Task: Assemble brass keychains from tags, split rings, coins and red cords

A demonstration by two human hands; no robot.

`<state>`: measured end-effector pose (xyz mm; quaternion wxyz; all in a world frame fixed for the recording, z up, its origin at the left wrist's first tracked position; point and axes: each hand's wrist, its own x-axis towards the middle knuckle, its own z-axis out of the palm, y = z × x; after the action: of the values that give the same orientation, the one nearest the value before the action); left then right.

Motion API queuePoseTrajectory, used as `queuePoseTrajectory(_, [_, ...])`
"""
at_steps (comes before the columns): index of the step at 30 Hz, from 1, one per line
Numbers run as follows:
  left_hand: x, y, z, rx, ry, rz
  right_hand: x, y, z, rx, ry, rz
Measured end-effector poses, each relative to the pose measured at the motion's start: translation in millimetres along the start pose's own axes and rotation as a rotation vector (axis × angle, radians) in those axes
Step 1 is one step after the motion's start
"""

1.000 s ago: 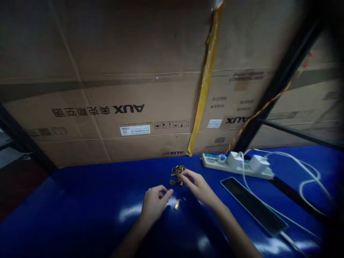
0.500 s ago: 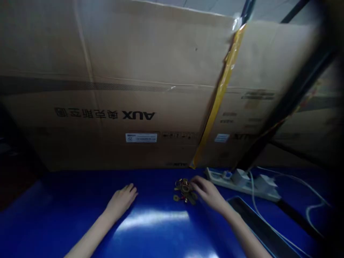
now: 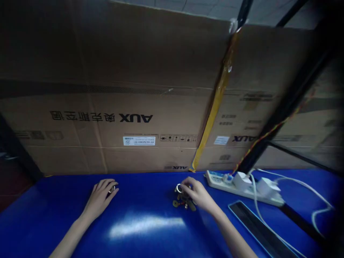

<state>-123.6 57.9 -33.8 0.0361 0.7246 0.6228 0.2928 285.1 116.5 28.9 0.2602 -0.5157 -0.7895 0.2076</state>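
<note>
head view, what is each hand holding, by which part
The left hand seems to pinch a small round metal piece between thumb and fingers; which part is unclear. The right hand is at the metal trinkets; whether it grips any cannot be told.

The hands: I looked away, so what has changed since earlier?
The left hand moved left, away from the trinkets, a small round thing at its fingers. The gold strip no longer lies apart. The right hand stays at the trinkets; power strip and phone unmoved.
</note>
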Motion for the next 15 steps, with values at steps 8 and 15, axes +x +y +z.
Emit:
queuePoseTrajectory(8, [12.3, 159.6, 1.2, -0.592, -0.107, 0.054, -13.9, -54.6, 16.3, 0.649, -0.11, -0.081])
queuePoseTrajectory(15, [3.2, 185.6, 4.8, -0.838, -0.112, -0.082, -24.0, -77.7, 52.1, 0.977, -0.085, -0.041])
